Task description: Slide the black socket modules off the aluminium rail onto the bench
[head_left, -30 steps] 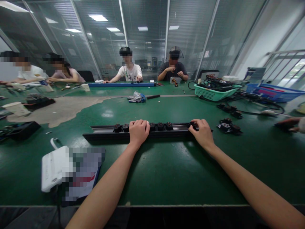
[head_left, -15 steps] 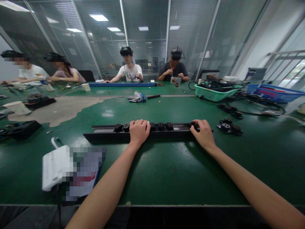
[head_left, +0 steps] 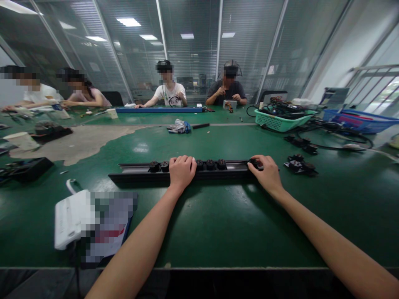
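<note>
A long black rail [head_left: 143,177] with an open channel lies crosswise on the table in front of me. Several round black modules [head_left: 210,165] sit in its channel. My left hand [head_left: 182,171] is closed over the middle of the rail, its fingers curled across the far side and covering part of the row. At the right end, my right hand [head_left: 267,171] pinches a black module [head_left: 252,163] in the channel, mostly hidden by thumb and fingers. Between that module and the row, a stretch of bare channel shows.
More black modules [head_left: 301,165] lie right of the rail. Behind them stand a green basket [head_left: 280,123] of cables and a blue basket [head_left: 358,124]. A white device [head_left: 70,218] is at front left; gloves [head_left: 179,126] lie ahead. Several people sit across the green table [head_left: 218,232].
My right hand has shifted only slightly at the rail's right end, still pinching the module. The left hand and rail stay in place. Across the table, a co-worker's hand has moved slightly.
</note>
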The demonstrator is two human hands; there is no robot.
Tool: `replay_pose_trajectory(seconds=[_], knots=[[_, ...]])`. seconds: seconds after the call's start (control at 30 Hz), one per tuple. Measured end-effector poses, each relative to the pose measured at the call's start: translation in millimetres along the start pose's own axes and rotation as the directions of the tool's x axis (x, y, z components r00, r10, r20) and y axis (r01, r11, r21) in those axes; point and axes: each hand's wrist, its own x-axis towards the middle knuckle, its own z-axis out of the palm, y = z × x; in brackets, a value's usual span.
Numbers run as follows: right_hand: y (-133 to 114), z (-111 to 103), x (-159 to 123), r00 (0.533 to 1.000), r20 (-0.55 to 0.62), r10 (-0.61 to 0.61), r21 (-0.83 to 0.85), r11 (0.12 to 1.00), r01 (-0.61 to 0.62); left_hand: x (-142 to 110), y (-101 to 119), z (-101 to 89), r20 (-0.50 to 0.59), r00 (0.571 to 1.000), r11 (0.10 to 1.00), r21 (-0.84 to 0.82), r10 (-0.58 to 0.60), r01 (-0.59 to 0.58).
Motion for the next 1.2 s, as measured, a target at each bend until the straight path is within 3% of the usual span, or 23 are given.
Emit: replay_pose_trajectory(seconds=[1.2], knots=[[7.9,1.6,1.0,0.999,-0.034,-0.012,-0.050,0.999,0.010,0.2,-0.2,1.1,-0.013,1.000,1.000,0.015,0.010,-0.010]])
